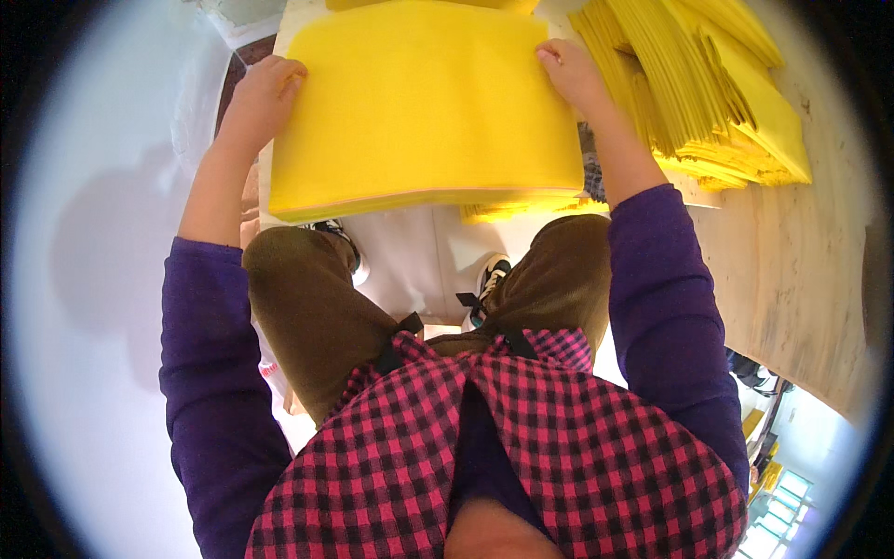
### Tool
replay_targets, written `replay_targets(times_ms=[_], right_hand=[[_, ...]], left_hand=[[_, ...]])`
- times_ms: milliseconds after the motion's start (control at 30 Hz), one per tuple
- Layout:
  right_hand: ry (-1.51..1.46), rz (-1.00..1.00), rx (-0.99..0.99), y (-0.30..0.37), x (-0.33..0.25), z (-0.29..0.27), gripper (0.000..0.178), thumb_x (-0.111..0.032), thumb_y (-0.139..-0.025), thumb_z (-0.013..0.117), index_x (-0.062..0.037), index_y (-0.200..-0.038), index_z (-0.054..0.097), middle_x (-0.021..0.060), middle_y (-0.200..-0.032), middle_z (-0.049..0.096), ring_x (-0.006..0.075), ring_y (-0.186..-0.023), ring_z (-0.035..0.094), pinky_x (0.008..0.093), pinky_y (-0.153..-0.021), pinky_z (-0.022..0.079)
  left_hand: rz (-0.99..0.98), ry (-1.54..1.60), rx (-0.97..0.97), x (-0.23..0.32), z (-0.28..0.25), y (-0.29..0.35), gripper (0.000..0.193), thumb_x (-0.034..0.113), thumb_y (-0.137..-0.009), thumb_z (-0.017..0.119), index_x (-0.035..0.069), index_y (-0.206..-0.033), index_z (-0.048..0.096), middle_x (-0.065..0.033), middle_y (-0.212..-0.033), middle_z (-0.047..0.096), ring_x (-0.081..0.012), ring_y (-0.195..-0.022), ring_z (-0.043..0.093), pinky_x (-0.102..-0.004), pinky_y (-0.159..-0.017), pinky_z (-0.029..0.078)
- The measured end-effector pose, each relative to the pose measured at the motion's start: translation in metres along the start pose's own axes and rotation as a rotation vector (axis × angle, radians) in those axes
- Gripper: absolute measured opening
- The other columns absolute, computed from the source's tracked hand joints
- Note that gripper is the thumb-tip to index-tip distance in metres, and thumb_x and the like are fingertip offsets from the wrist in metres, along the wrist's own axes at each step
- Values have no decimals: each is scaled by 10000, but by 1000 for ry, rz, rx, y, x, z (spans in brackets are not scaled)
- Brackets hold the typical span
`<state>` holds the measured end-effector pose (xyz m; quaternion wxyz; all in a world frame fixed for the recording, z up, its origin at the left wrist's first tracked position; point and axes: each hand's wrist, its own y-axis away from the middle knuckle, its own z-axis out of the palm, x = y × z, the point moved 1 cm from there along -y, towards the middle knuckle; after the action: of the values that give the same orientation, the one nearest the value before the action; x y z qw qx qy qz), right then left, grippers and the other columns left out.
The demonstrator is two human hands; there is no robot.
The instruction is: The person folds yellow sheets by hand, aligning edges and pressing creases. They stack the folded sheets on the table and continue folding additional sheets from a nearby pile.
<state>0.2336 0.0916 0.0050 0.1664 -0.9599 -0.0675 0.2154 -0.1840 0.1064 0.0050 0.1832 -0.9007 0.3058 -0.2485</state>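
A broad yellow sheet, which looks like cloth, spreads flat between my hands, its near edge hanging above my knees. My left hand is closed at the sheet's far left edge, thumb against the curled fingers. On the opposite side my right hand pinches the far right edge. The near edge is slightly blurred and looks layered; whether this is one folded piece or several, I cannot tell. More yellow material shows beneath the near right corner.
Folded yellow cloths lie in an uneven heap on the wooden table to the right. A white wall runs close along my left side. Below the sheet are my knees and shoes.
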Motion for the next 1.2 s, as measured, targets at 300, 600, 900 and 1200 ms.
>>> replay_targets(times_ms=[300,600,900,1200], right_hand=[[44,-242,4,56,-26,-7,262,-219,-859,545,-4,-976,637,187,-996,620,354,-967,569,414,-867,449],[16,-69,52,7,-8,-6,280,-241,-859,543,3,-953,644,188,-985,626,364,-966,571,414,-862,450],[73,-210,24,46,-18,-3,256,-217,-856,547,0,-958,637,188,-961,634,369,-937,579,423,-853,451],[24,-158,9,53,-18,-22,275,-233,-897,520,-1,-1004,621,167,-1021,614,334,-1003,555,387,-889,426]], left_hand=[[76,55,-79,32,-2,32,142,73,-852,528,4,-954,599,-152,-957,604,-348,-951,547,-418,-826,434],[64,4,-21,15,2,5,156,98,-862,524,5,-965,597,-152,-959,601,-341,-951,546,-412,-829,435],[31,34,-82,10,9,17,157,114,-870,532,1,-953,603,-159,-968,599,-338,-966,545,-390,-844,434],[75,11,-45,16,-5,33,150,110,-879,522,-2,-944,599,-158,-963,597,-333,-945,549,-392,-833,433]])
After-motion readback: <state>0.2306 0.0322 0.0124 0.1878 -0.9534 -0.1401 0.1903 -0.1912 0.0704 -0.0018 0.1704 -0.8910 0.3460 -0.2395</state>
